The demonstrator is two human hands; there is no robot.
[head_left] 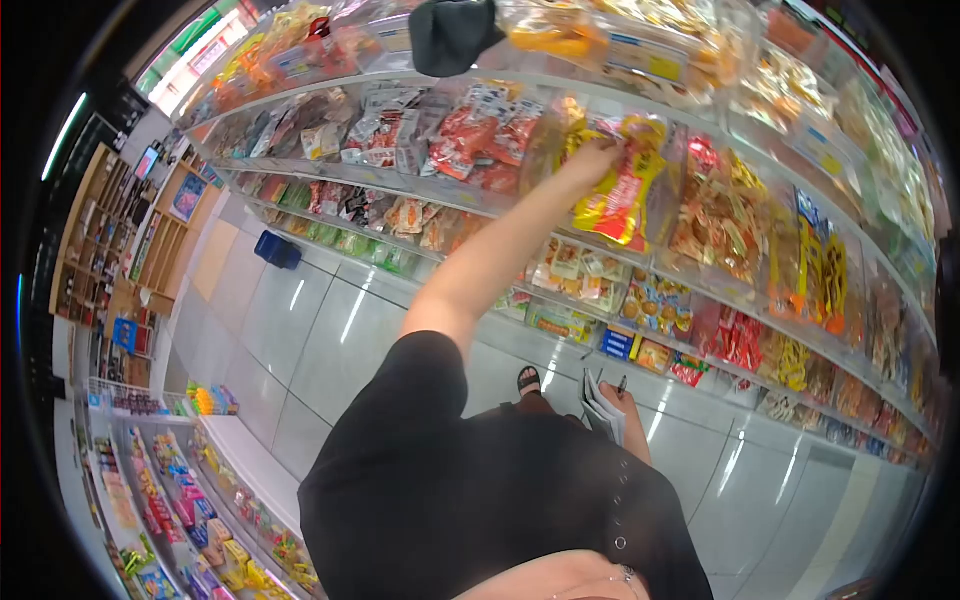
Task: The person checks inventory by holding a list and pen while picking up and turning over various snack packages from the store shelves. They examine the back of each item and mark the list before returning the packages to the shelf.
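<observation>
My left hand reaches out to the shelf, its fingers closed on the upper part of a yellow and red snack packet. That packet hangs at the front of a clear bin among other yellow packets. Lower down, close to my body, my right hand is wrapped round an open notebook with white pages. A pen sticks up from the fingers of the same hand. Red and white snack packets fill the bin left of my left hand.
Curved shelves with clear bins of packaged snacks sweep across the front. A dark grey rounded object juts in at the top. On the grey tiled floor stands a blue bin. Another candy shelf is behind at lower left.
</observation>
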